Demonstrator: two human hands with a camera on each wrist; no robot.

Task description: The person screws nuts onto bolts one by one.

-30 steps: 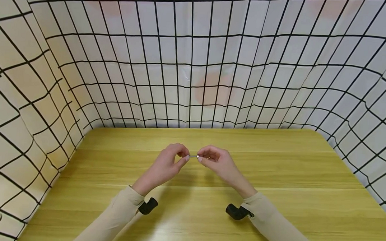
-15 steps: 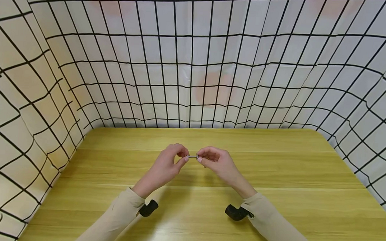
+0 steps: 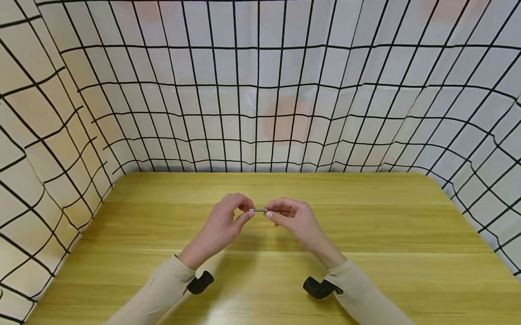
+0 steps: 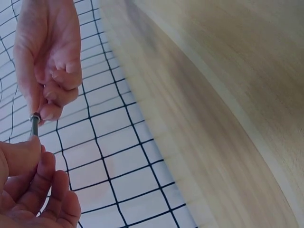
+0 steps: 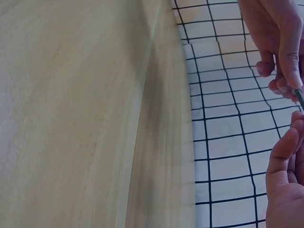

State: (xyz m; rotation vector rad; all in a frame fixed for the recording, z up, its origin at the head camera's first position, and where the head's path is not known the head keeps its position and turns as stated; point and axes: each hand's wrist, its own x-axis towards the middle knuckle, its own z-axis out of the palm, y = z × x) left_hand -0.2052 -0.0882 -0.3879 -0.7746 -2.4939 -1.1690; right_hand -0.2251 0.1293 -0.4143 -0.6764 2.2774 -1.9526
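A thin metal bolt (image 3: pixel 259 210) lies level between my two hands, above the table. My left hand (image 3: pixel 225 221) pinches one end of it between thumb and index finger, hiding that end. At the other end sits a small nut (image 4: pixel 35 115), which my right hand (image 3: pixel 295 220) pinches with thumb and fingertips. In the left wrist view the bare shank (image 4: pixel 34 128) spans the short gap between the two sets of fingertips. The right wrist view shows only part of the bolt (image 5: pixel 299 97) at its right edge.
The hands are over a wood-grain table (image 3: pixel 254 298). White sheeting with a black grid (image 3: pixel 245 103) rises behind it and on both sides. A black curved piece sticks out at each cuff, one by the left sleeve (image 3: pixel 200 282), one by the right sleeve (image 3: pixel 319 287).
The fingers of my right hand have shifted slightly at the nut, and a fingertip now shows below the thumb. My left hand stays nearly still with the bolt.
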